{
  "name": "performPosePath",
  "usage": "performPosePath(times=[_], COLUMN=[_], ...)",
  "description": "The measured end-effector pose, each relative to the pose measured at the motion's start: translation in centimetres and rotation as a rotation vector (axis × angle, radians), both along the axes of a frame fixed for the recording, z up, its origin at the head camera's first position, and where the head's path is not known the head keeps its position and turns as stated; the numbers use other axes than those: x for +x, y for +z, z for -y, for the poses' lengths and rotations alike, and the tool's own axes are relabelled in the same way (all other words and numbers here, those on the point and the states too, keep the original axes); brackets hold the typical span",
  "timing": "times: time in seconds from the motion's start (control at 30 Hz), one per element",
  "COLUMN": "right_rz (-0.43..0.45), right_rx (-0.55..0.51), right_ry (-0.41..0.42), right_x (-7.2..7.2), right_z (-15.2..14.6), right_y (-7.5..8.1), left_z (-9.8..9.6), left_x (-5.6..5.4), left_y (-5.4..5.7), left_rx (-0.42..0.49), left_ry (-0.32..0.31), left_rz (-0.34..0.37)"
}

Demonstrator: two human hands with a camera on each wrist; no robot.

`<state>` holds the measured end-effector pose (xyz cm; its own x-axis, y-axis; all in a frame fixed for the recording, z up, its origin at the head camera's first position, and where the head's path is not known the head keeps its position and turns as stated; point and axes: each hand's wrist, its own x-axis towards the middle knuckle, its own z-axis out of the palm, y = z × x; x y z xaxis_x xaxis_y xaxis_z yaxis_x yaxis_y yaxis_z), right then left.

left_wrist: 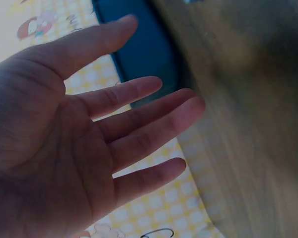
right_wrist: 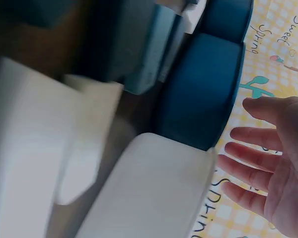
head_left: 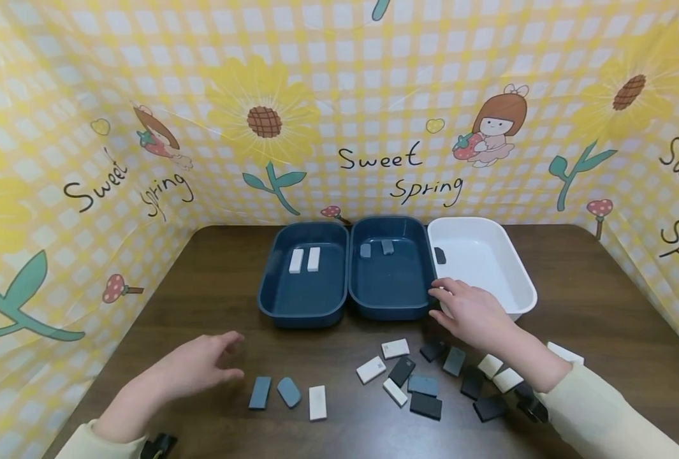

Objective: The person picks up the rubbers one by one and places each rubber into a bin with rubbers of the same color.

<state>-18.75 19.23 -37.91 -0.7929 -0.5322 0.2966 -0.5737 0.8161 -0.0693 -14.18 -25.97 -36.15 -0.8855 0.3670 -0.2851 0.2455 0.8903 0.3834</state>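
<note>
My right hand [head_left: 477, 312] hovers over the front left corner of the white bin [head_left: 523, 287], its fingers spread and holding nothing. Inside that bin lies one dark block [head_left: 440, 255]. My left hand [head_left: 198, 363] hangs over the table at the left, fingers apart and palm bare in the left wrist view. Just right of it lie a blue block [head_left: 260, 393], a blue block with cut corners [head_left: 289, 392] and a white block [head_left: 317, 403]. Below my right hand, several small flat white, black and blue-grey blocks are scattered, among them a black block [head_left: 426, 405].
Left of the white bin stand two dark blue bins side by side. The middle bin [head_left: 393, 312] has two blue-grey blocks [head_left: 387, 247] in it; the left bin [head_left: 301, 319] has two white blocks [head_left: 313, 259]. A yellow checked cloth [head_left: 339, 76] surrounds the wooden table [head_left: 213, 287].
</note>
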Motion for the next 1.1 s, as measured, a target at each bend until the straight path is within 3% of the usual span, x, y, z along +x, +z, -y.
performPosePath(times=[0.43,0.7,1.1], right_rz=[-0.051,-0.082,-0.047], right_rx=[-0.03,-0.052,-0.065], right_ry=[0.01,0.035,0.026], right_x=[-0.1,-0.4,-0.4], right_z=[-0.6,-0.9,-0.8], right_y=[-1.7,-1.7,-1.7], left_z=[-1.1,-1.6,-2.2], left_x=[0.8,1.2,1.5], left_y=[-2.0,-3.2,-3.3], left_rx=[0.072,0.079,-0.004], left_ry=[-0.153,-0.207,-0.229], left_rz=[0.079,0.009,-0.091])
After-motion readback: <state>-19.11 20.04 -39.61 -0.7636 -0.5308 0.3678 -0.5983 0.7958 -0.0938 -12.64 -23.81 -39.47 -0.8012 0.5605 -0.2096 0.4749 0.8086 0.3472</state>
